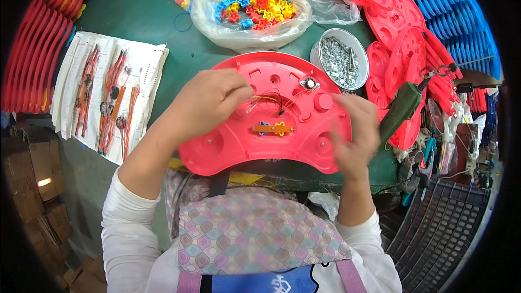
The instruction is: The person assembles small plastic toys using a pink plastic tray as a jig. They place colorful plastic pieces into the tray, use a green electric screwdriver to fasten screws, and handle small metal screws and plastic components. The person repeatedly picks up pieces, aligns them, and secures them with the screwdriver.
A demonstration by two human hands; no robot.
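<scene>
My left hand (213, 96) curls over the pink plastic shell (249, 149) beside thin wires (278, 99), the blurred right hand (355, 133) at its edge; from here I can't tell what either grips

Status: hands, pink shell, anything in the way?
Left hand by thin wires; right hand blurred over right edge, contact unclear. Pink shell inner side up, brown strip uncovered. Green tool right of right hand.

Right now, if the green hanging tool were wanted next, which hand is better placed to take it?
Probably the right hand: it is at the right edge of the pinkish-red shell, nearer the green tool. The left hand is across the shell, close to the thin wires.
</scene>
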